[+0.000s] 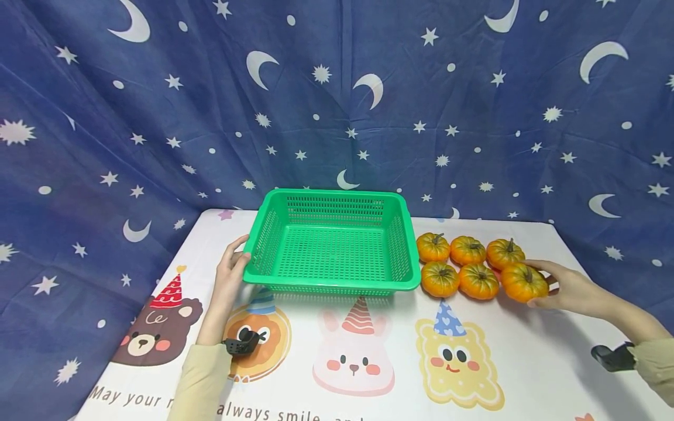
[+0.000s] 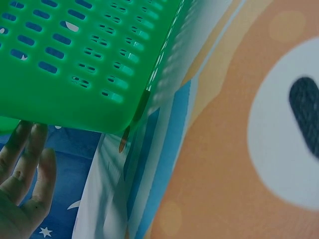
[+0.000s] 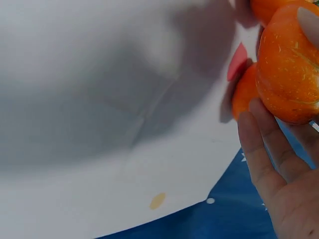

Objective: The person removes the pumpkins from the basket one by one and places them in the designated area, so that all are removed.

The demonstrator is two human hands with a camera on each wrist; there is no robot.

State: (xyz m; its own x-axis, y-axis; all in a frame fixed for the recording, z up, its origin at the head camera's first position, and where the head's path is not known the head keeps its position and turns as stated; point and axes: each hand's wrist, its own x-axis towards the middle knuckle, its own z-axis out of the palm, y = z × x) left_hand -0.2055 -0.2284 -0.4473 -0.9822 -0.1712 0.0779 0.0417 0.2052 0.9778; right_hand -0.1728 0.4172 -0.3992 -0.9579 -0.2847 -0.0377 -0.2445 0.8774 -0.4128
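Observation:
My right hand [image 1: 568, 287] holds a small orange pumpkin [image 1: 524, 283] between thumb and fingers. In the right wrist view that same pumpkin [image 3: 291, 64] sits between the thumb and the extended fingers, with part of another pumpkin [image 3: 245, 92] behind it. My left hand [image 1: 230, 270] touches the left rim of a green plastic basket [image 1: 332, 285] with perforated sides, which has nothing inside. Seen from the left wrist, the fingers [image 2: 42, 174] are fairly straight, their tips at the basket's edge; the thumb is hidden there.
Several more pumpkins stand in two rows right of the basket, among them a front-row pumpkin [image 1: 478, 281] and a back-row pumpkin [image 1: 505, 254]. A white tablecloth [image 1: 295, 351] with cartoon prints covers the table. Behind hangs a blue curtain [image 1: 316, 134] with moons and stars.

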